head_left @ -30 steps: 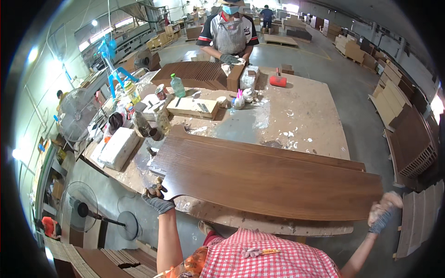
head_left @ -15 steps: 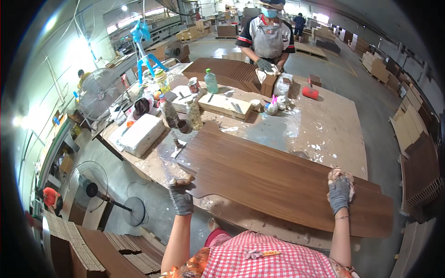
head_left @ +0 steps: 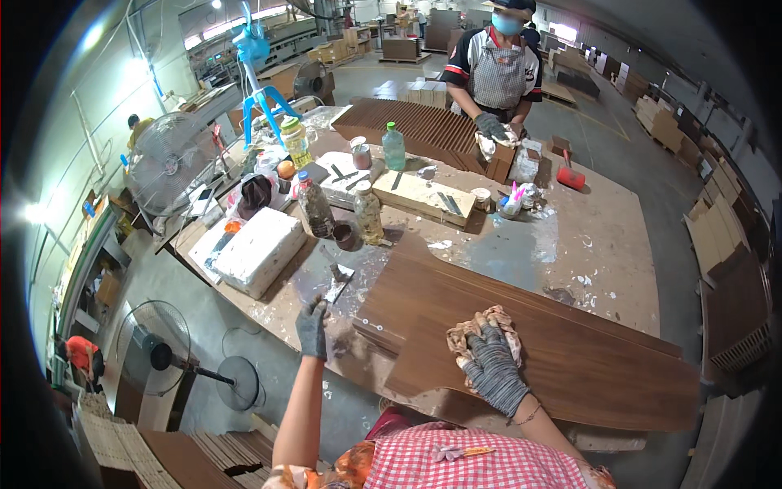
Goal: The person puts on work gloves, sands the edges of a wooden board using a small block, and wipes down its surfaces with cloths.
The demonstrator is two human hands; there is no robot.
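Note:
My right hand (head_left: 498,376), in a grey knit glove, presses a stained, crumpled rag (head_left: 507,323) onto a dark brown wooden panel (head_left: 595,371) with a curved, notched outline. The panel lies flat along the table's near side, apparently over another brown piece. My left hand (head_left: 311,330), also gloved, is raised at the near table edge, left of the panel. Its fingers are loosely bent and a little apart, with nothing visible in them. Just beyond them a scraper-like tool (head_left: 339,285) with a short upright handle rests on the table.
On the worktable (head_left: 603,269) stand bottles (head_left: 314,208), a small dark cup (head_left: 344,236), a white foam block (head_left: 259,251) and a light wooden block (head_left: 423,197). A red mallet (head_left: 570,178) lies farther right. Across the table a co-worker (head_left: 497,73) wipes stacked brown panels (head_left: 407,126). A floor fan (head_left: 155,349) stands left.
My right hand has slid the rag leftward along the panel, from its right part to its middle. My left hand has come away from the panel's left end. The whole view has shifted slightly.

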